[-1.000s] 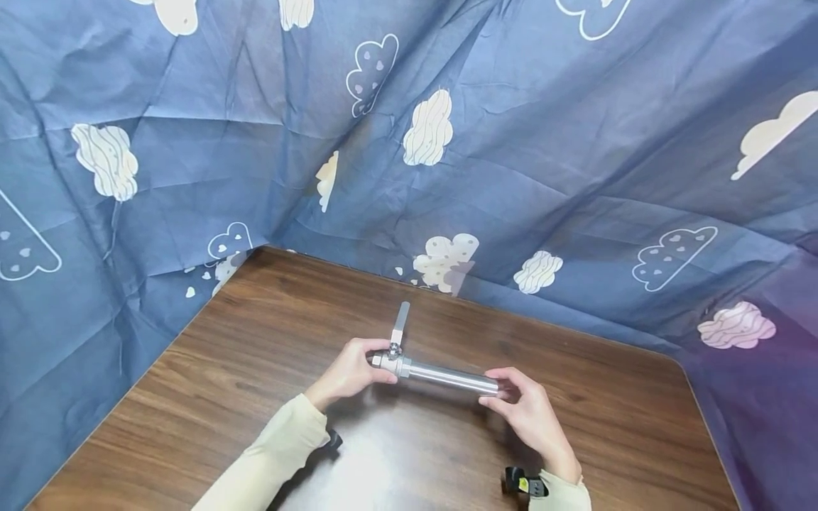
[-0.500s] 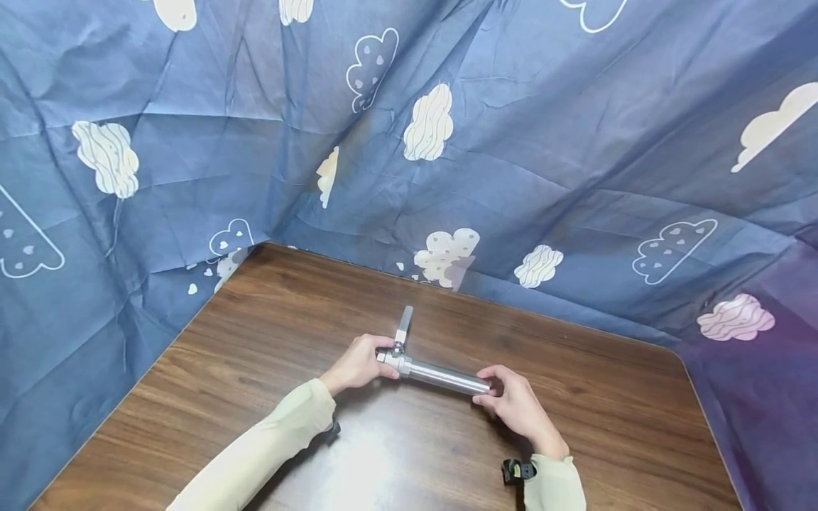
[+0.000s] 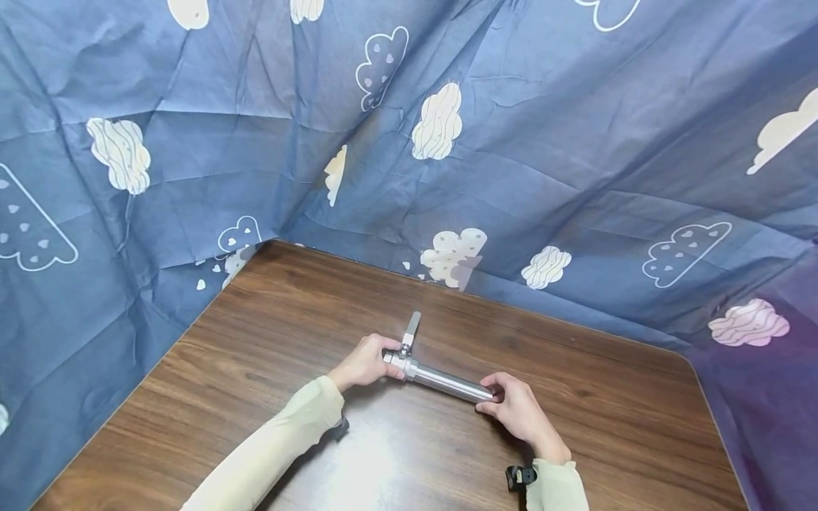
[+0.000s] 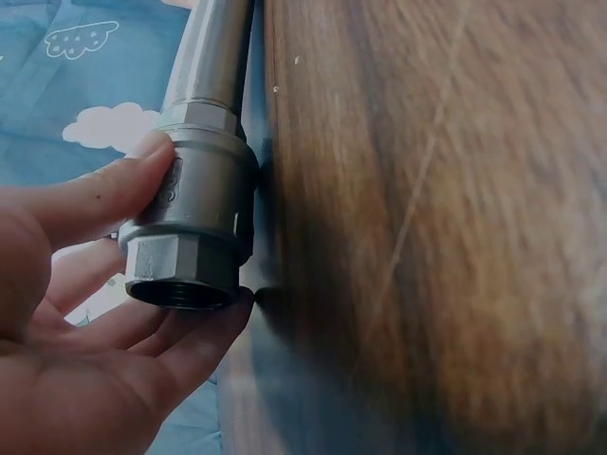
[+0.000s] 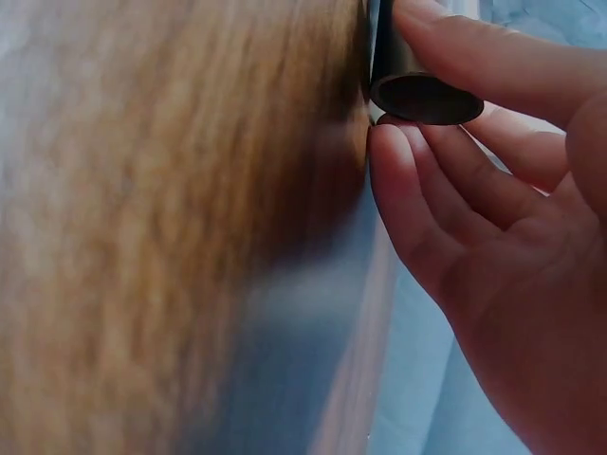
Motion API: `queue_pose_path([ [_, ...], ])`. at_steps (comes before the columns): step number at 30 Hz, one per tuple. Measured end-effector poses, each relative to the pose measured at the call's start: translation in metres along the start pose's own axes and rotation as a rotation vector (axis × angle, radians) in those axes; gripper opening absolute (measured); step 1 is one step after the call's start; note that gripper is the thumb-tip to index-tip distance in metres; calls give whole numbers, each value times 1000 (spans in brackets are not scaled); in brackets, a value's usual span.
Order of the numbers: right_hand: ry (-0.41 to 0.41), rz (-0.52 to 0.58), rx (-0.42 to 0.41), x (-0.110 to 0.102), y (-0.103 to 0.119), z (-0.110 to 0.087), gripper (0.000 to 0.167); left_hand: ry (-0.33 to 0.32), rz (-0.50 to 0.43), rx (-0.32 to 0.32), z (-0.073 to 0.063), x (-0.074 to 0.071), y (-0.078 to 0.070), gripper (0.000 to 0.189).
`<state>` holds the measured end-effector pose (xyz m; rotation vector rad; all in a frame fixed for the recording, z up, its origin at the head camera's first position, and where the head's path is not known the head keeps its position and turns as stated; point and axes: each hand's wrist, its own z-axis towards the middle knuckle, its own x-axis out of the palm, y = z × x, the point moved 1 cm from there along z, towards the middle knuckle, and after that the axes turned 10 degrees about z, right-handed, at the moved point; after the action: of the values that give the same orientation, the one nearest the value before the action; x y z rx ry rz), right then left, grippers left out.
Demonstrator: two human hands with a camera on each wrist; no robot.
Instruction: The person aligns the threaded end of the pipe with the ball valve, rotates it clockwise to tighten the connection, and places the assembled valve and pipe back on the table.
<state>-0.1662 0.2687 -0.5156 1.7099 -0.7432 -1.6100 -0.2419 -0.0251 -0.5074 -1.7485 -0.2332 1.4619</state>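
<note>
A silvery ball valve (image 4: pixel 194 194) with a long smooth metal pipe (image 3: pixel 450 384) fitted to one end lies low over the table, running left to right. Its flat lever handle (image 3: pixel 412 329) points toward the back, crosswise to the pipe. The left hand (image 3: pixel 363 363) grips the valve body between thumb and fingers; the valve's open hexagonal end (image 4: pixel 185 270) faces back toward the palm. At the other end, the right hand (image 3: pixel 520 411) pinches the pipe, thumb on one side and fingers on the other. The pipe's hollow round end (image 5: pixel 427 99) shows in the right wrist view.
Beneath is a brown wood-grain table (image 3: pixel 275 312), with a bright glare patch near the front. Blue cloth (image 3: pixel 543 142) printed with clouds hangs behind and at both sides. A black strap device (image 3: pixel 520 477) sits at the right cuff.
Both hands have brought the valve and pipe slightly nearer the person. The pipe's right end sits a little lower in the head view, whose angle has also shifted slightly. Both holds remain.
</note>
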Motion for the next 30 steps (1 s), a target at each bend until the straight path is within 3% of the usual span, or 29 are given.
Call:
queue_pose_path([
  [15, 1, -27, -16, -4, 4, 1, 34, 33, -26, -76, 4, -1, 0, 57],
  [30, 29, -54, -32, -4, 1, 2, 30, 71, -25, -87, 7, 3, 7, 55],
])
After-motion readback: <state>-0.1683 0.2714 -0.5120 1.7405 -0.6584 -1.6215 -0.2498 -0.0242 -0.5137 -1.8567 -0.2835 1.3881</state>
